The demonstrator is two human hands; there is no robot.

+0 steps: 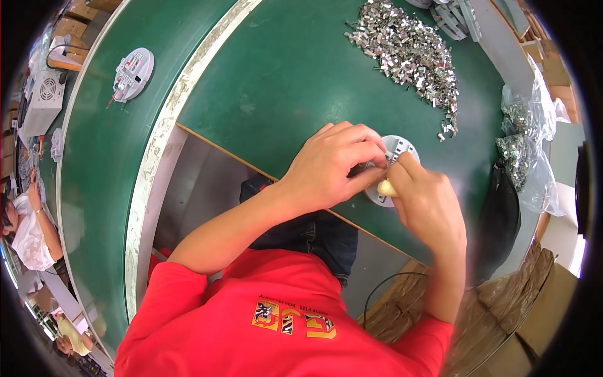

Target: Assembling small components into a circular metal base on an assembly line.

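Observation:
A round grey plastic part [397, 144] with dark slots lies on the green table, mostly covered by my hands. My left hand [342, 160] rests at its left side, fingers curled and thumb toward the index finger, closed on the part's edge. Whether a small piece is also between those fingertips is hidden. Over the right side of the part, my right hand [427, 195] is closed around a tool with a rounded pale yellow handle [386, 188]. The tool's working end does not show.
A heap of small shiny metal pieces [408, 50] spreads beyond my hands. More grey parts [455, 19] lie at the far right, near clear plastic bags [531, 151]. On the left belt sits another round grey part [134, 75] with a red wire. A person [38, 232] works across the belt.

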